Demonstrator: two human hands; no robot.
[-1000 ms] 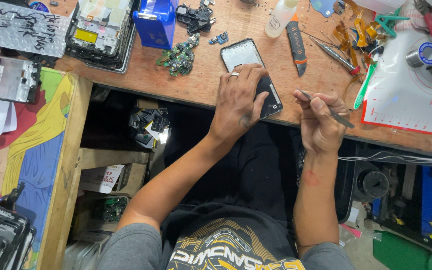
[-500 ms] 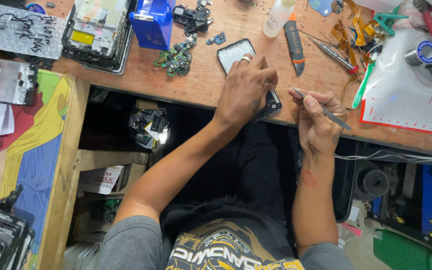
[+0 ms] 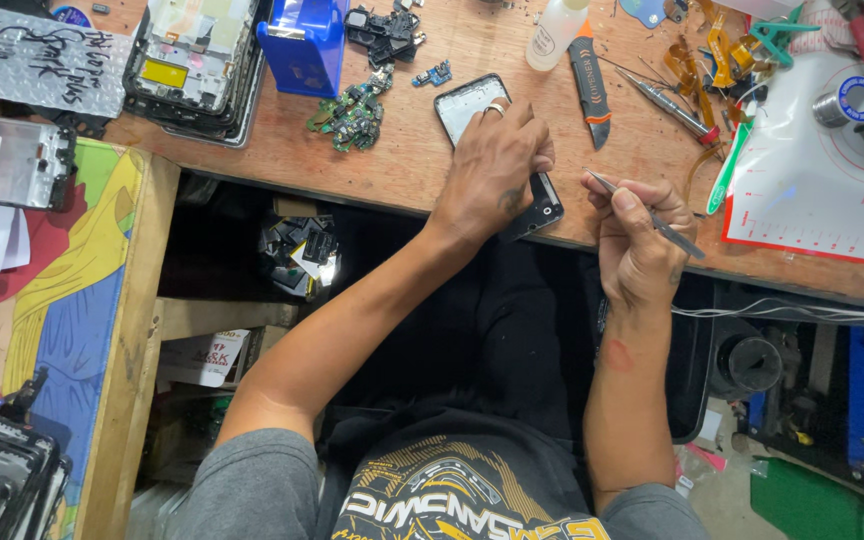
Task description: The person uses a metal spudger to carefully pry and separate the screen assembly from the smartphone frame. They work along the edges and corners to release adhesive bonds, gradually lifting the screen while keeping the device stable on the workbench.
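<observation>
A phone [image 3: 472, 110] with its back off lies slantwise at the near edge of a wooden bench [image 3: 422, 160], its pale inner frame showing at the far end and its dark camera corner at the near end. The left hand [image 3: 492, 170] lies flat over the middle of the phone, fingers pressed down on it and a ring on one finger, holding it against the bench. Just to the right, the right hand [image 3: 637, 235] is closed on thin metal tweezers [image 3: 652, 215], pinched between thumb and fingers, the tip pointing left toward the phone's near end but apart from it. Beyond the phone lie green circuit boards [image 3: 352, 115], a small blue board [image 3: 434, 74] and a black-and-orange pry tool [image 3: 588, 72], with a white bottle [image 3: 555, 32] next to the tool. A blue box [image 3: 304, 40] stands at the far left of these, beside a stack of phone frames [image 3: 197, 60]. To the right, a white mat [image 3: 822, 170] with red lines holds a solder spool [image 3: 849, 102]; a green-handled tool [image 3: 724, 178] rests at its left edge, near orange flex cables [image 3: 707, 55]. A painted side table [image 3: 62, 300] stands at the left.
</observation>
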